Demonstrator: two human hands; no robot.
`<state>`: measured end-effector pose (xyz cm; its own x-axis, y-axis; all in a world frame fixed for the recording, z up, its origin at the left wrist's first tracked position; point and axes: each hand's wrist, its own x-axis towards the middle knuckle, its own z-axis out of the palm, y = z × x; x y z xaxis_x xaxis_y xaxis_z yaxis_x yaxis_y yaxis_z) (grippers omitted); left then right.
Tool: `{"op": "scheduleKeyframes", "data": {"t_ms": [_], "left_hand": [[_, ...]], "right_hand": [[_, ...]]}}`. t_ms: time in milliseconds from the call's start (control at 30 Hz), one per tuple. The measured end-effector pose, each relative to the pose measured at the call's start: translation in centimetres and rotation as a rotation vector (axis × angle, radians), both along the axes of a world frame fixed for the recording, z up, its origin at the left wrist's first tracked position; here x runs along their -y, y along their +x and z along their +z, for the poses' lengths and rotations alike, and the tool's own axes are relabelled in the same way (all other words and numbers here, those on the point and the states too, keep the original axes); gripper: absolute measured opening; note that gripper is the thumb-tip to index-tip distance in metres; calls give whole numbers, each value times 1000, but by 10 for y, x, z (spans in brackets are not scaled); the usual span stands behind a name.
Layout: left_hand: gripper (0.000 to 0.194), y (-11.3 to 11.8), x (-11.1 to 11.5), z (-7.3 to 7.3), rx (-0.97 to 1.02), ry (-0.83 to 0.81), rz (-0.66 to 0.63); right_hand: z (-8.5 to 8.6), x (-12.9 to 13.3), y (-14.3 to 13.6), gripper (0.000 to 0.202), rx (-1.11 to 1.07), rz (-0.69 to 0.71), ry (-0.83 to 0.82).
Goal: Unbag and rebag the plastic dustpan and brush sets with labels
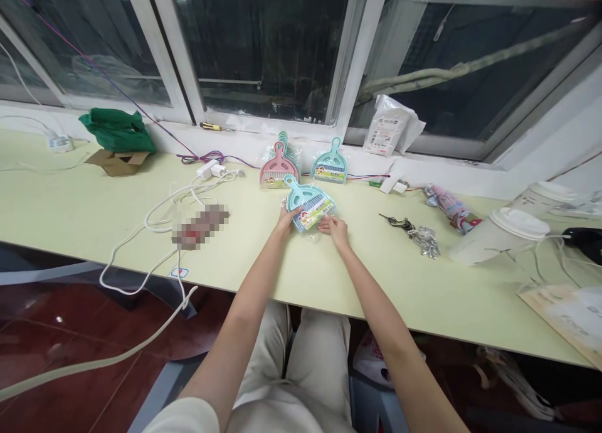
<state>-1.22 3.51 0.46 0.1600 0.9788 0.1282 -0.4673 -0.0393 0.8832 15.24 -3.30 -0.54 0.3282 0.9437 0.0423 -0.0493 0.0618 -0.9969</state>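
A turquoise mini dustpan with a small brush (308, 202) is wrapped in a clear bag with a printed label. It is tilted over the table in front of me, handle pointing up and left. My left hand (288, 218) grips its left edge, thumb on top. At the lower right edge of the wrapping, the fingers of my right hand (335, 228) are closed on the bag's border. Just behind stands a stack of wrapped dustpans, a pink dustpan (279, 168) in front. Another turquoise dustpan (330, 165) leans against the wall to its right.
White cables and a blurred object (200, 227) lie to the left on the pale table (244, 245). Keys (423, 238), a folded umbrella (454, 210) and white paper cups (501, 235) are on the right. A green bag (117, 130) rests by a cardboard box (117, 162).
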Motion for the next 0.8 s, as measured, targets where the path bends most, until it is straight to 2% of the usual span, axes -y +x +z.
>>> {"op": "scheduleKeyframes", "data": {"t_ms": [100,200,333,500,600,667,733,800], "left_hand": [[65,7,5,4,7,-25,-107],[56,9,6,7,-71,-109,-218],[44,0,-1,6,-167,-128,-135],[32,-9,-8,1,-147,-172,-53],[22,-14,-10,3,-129,-256,61],[17,-22,-14,9,-126,-288,190],[16,-39,-20,20,-174,-252,409],[24,-64,-28,36,-282,-151,679]], "right_hand": [[0,-6,12,33,-209,-48,-17],[1,-6,24,40,-307,-129,-18],[2,-5,35,44,-311,-112,1],[9,-3,37,45,-269,-87,13],[14,-1,38,44,-247,-46,6],[18,2,42,43,-249,-43,14],[20,4,50,42,-272,-73,37],[21,6,58,41,-316,-126,64]]}}
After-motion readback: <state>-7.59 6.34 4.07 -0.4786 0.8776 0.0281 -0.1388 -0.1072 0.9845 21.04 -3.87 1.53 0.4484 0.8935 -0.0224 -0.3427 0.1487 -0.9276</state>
